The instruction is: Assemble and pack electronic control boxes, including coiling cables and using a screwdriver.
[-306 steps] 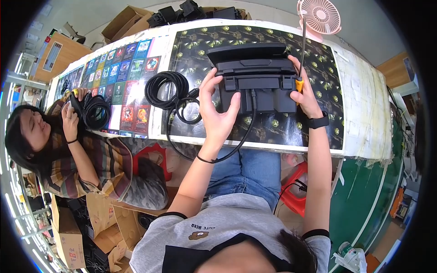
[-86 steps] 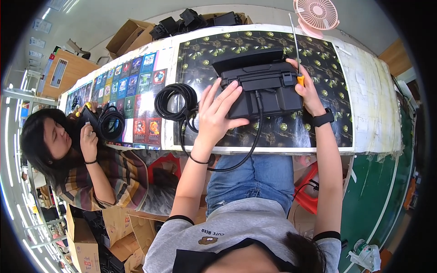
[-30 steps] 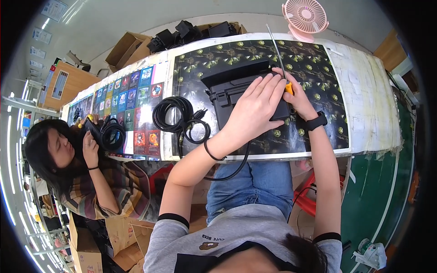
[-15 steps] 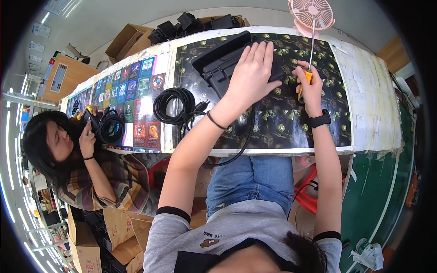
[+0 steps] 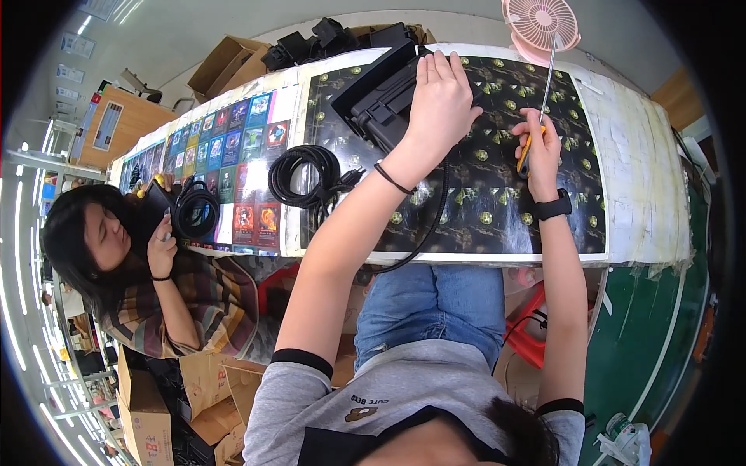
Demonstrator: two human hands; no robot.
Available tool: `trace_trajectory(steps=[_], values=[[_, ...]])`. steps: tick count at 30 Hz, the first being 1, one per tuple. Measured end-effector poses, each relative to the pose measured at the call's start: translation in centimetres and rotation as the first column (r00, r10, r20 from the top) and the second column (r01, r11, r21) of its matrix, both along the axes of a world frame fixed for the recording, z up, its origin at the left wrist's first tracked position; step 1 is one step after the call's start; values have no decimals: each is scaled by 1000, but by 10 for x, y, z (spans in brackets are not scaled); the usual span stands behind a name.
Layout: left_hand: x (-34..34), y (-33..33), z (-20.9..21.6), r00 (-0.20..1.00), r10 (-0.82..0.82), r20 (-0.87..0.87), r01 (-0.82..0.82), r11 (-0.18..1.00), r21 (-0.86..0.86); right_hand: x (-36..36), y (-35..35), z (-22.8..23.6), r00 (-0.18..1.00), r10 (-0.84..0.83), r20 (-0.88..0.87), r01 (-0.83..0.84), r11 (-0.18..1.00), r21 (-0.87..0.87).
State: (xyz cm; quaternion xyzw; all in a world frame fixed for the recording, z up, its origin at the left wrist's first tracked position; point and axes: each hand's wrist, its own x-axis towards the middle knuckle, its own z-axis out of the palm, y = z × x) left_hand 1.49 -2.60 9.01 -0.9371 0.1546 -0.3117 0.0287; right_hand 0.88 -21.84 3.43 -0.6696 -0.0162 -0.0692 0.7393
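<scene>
Your left fingers (image 5: 439, 70) lie spread flat on the black device (image 5: 378, 99), which sits at the table's (image 5: 645, 194) far edge, pushed away from you; your right hand (image 5: 538, 146) is wrapped around a screwdriver (image 5: 536, 116), blade pointing up toward the pink fan (image 5: 542, 23). The driver is off the device, so any screw work looks paused or finished. A coiled cable (image 5: 307, 175) lies just left. Open cardboard boxes (image 5: 233, 62) stand behind the table; I cannot tell their contents.
</scene>
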Motion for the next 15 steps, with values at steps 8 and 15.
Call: trace_trajectory(steps=[8,15], values=[[2,-6,-1,995,103,17,-104,974,199,0,-2,2,999,-20,-37,22,999,46],[1,-10,-5,988,148,49,-155,945,287,-1,-1,3,999,-12,-50,14,999,41]])
